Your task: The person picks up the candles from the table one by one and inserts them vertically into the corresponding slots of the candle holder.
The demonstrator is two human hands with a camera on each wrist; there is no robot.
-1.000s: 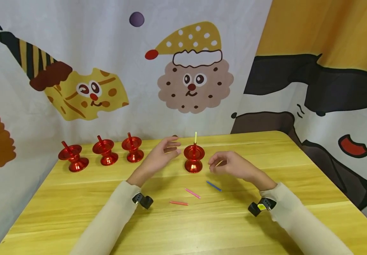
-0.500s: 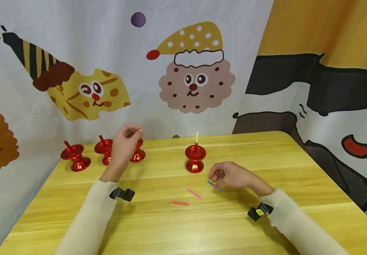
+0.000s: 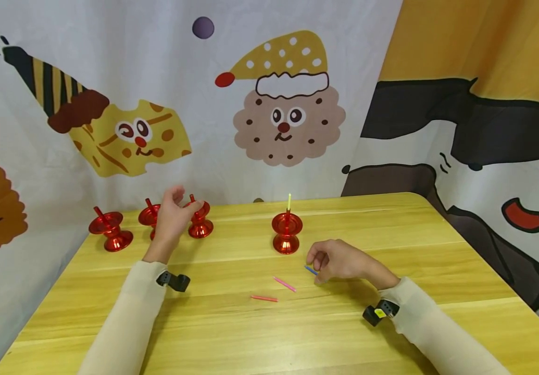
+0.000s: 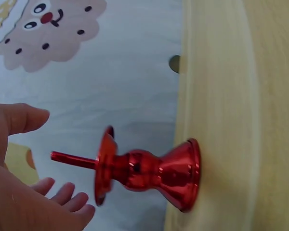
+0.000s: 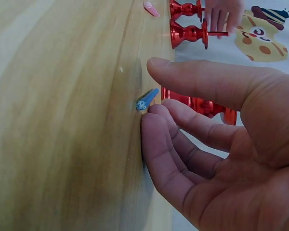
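My left hand is at the back left, thumb and fingers apart, beside the rightmost of three red metallic candle holders. In the left wrist view nothing is between thumb and fingers, and that holder's upright tube points up near the fingertips. Over a small blue candle on the table hovers my right hand. The right wrist view has the blue candle lying between spread thumb and bent fingers, not pinched. Another red candle holder holds a thin yellow candle upright.
A pink candle and a red candle lie on the wooden table. Two more red holders stand at the far left, the leftmost holder fully visible, the other partly behind my left hand. A printed curtain hangs behind.
My left hand has moved left from the yellow candle's holder to the rightmost of the three holders, lowering beside it. My right hand has come down over the blue candle.
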